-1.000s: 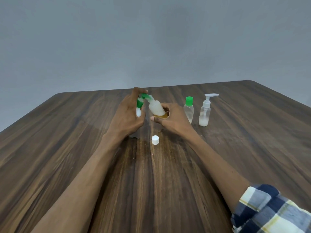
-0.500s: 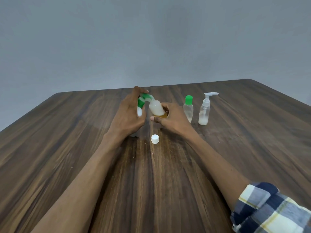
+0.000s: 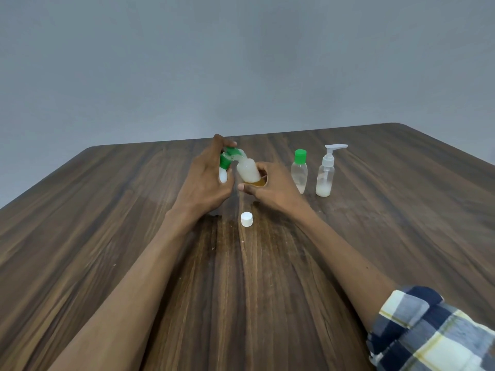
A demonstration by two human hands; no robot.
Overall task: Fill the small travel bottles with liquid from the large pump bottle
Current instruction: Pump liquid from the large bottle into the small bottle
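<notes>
The left hand grips the green pump head of the tilted pump bottle, whose base the right hand grasps. Its nozzle points down into a small white bottle (mostly hidden behind the fingers). If that nozzle drifts off the narrow mouth, liquid could spill near the white cap.

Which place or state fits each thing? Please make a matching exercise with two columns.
Things:
1. white cap
2. green-capped bottle
3. spray bottle
4. tilted bottle

Places or states:
A. farthest right, upright
B. held between both hands
C. lying alone on the table, nearest the camera
D. upright, between the right hand and the spray bottle

Pairs: 1-C, 2-D, 3-A, 4-B
</notes>
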